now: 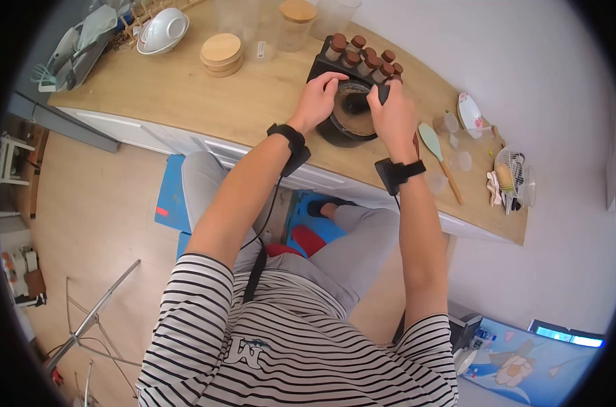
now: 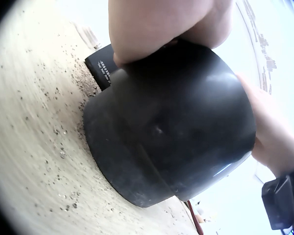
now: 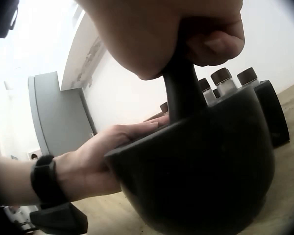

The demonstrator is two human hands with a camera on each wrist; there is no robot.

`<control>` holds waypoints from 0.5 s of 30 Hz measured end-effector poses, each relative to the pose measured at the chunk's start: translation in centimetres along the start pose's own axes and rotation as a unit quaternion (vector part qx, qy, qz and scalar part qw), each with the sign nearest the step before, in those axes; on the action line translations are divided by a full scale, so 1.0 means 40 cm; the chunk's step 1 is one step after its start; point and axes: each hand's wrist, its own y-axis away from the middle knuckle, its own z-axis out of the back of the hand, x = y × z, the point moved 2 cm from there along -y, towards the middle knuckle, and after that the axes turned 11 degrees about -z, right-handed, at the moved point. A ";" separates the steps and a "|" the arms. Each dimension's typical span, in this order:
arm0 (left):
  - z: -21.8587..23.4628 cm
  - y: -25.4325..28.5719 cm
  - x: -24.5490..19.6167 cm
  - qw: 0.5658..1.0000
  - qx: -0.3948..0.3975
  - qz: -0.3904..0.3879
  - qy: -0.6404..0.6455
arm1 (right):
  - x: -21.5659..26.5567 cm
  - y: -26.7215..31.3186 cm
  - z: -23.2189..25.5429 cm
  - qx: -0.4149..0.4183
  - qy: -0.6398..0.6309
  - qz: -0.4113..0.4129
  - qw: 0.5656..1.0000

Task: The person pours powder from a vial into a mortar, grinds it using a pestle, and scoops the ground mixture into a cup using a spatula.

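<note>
A black mortar (image 1: pixel 346 134) stands near the counter's front edge, with brownish ground matter (image 1: pixel 359 123) inside. My left hand (image 1: pixel 316 102) grips its left side at the rim; in the right wrist view that hand (image 3: pixel 95 159) lies along the outer wall, its fingertips at the rim. My right hand (image 1: pixel 395 117) is wrapped round the handle of a black pestle (image 3: pixel 182 90), whose head (image 1: pixel 355 104) is down in the mortar. From the left wrist, the mortar's dark outer wall (image 2: pixel 181 117) fills the middle and hides its inside.
A black rack (image 1: pixel 323 68) of brown-capped spice jars (image 1: pixel 369 62) stands right behind the mortar. Dark crumbs (image 2: pixel 63 147) are scattered on the counter. To the right lie a green spatula (image 1: pixel 431 141) and a wire basket (image 1: pixel 518 173); lidded canisters (image 1: pixel 221 54) and white bowls (image 1: pixel 164 32) stand left.
</note>
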 end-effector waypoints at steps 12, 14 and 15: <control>0.003 -0.003 -0.009 0.998 -0.018 -0.027 -0.049 | 0.027 -0.070 -0.041 0.001 0.060 0.086 0.995; 0.002 -0.001 -0.016 0.997 -0.016 -0.043 -0.068 | 0.019 -0.095 -0.039 0.051 0.110 0.014 0.993; 0.002 -0.001 -0.019 0.995 -0.018 -0.054 -0.086 | 0.019 -0.090 -0.036 0.049 0.110 0.016 0.993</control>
